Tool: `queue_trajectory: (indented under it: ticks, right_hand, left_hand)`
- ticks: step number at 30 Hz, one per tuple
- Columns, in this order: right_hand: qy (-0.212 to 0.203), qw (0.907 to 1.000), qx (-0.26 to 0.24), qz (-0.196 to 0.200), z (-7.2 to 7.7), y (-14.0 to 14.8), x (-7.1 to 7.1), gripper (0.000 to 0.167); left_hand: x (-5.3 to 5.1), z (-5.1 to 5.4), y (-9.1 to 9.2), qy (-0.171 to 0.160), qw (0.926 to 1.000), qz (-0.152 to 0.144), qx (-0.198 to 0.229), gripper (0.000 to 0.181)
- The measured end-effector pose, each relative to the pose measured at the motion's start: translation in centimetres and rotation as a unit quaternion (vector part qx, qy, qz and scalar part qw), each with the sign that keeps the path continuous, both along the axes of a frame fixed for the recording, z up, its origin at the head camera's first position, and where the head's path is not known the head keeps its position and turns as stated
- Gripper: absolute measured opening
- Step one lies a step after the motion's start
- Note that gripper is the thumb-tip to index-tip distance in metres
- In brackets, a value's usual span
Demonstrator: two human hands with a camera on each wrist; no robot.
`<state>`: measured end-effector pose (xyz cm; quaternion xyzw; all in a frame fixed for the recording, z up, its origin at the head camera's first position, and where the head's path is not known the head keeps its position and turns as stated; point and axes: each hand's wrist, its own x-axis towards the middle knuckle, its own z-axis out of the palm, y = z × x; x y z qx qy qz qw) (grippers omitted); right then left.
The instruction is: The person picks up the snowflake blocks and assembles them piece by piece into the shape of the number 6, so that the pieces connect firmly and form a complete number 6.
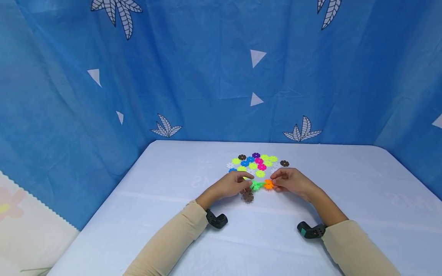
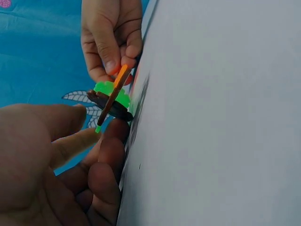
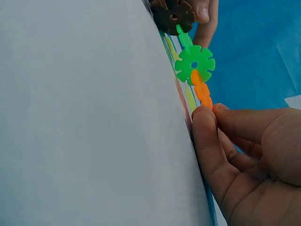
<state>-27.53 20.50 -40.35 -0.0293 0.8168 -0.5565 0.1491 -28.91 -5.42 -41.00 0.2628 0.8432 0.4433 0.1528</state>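
A short chain of slotted plastic snowflake discs hangs between my hands, just above the table. My right hand [image 1: 294, 181] pinches the orange disc [image 1: 269, 184] at its end between thumb and fingertips; the right wrist view shows this orange disc [image 3: 202, 92] slotted into a green disc [image 3: 195, 65]. Another green disc, seen edge-on, joins that to a brown disc [image 3: 173, 16]. My left hand [image 1: 230, 186] holds the chain's other end, its fingertips at the brown and green pieces. In the left wrist view the discs overlap, partly hiding the joints.
Loose discs in yellow, blue, pink, purple, white and brown lie spread on the white table [image 1: 165, 172] beyond my hands, among them a brown disc [image 1: 284, 163] at the right. A blue curtain [image 1: 221, 76] hangs behind the table's far edge.
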Motion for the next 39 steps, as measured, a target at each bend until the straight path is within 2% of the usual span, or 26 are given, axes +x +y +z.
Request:
queue_trajectory:
  ticks: [4,6,8,10,13,15,18,24,32,35,39]
  right_hand:
    - [0.0,1.0,0.001,0.003,-0.1,-0.1,-0.1,0.021]
    - [0.015,0.9995,0.027,0.002,-0.1,-0.1,-0.1,0.02]
    - [0.052,0.9953,0.081,-0.001,-0.1,-0.1,-0.1,0.019]
    - [0.09,0.984,0.154,-0.006,0.0,0.0,0.0,0.021]
    - [0.123,0.96,0.252,-0.006,0.1,0.2,0.1,0.034]
    - [0.122,0.9498,0.288,0.004,0.2,0.3,0.1,0.044]
    - [0.116,0.9437,0.31,0.012,0.4,0.4,0.1,0.049]
    - [0.106,0.9462,0.306,-0.006,0.6,0.5,0.2,0.03]
    - [0.116,0.945,0.306,-0.001,0.8,0.6,0.3,0.028]
    - [0.121,0.9507,0.285,-0.005,1.1,0.7,0.3,0.021]
    - [0.113,0.9639,0.241,-0.002,1.5,0.9,0.4,0.015]
  left_hand:
    - [-0.1,-0.1,0.0,0.011,0.9999,-0.011,0.003,0.029]
    - [-0.1,-0.2,0.1,0.016,0.9998,-0.012,0.002,0.027]
    - [-0.2,-0.2,0.1,0.02,0.9997,-0.011,0.001,0.025]
    - [-0.2,-0.2,0.1,0.02,0.9998,-0.009,-0.002,0.024]
    - [-0.1,-0.3,0.1,0.015,0.9999,-0.007,-0.002,0.023]
    - [-0.1,-0.3,0.1,0.013,0.9999,-0.007,0.0,0.023]
    - [-0.1,-0.3,0.1,0.012,0.9999,-0.006,0.002,0.022]
    - [0.0,-0.2,-0.1,0.012,0.9999,-0.002,-0.005,0.022]
    - [-0.1,-0.3,-0.1,0.002,1.0,0.004,-0.002,0.02]
    - [-0.2,-0.3,-0.1,0.002,1.0,0.005,-0.003,0.02]
    - [-0.1,-0.2,-0.1,0.004,0.9999,0.011,-0.005,0.021]
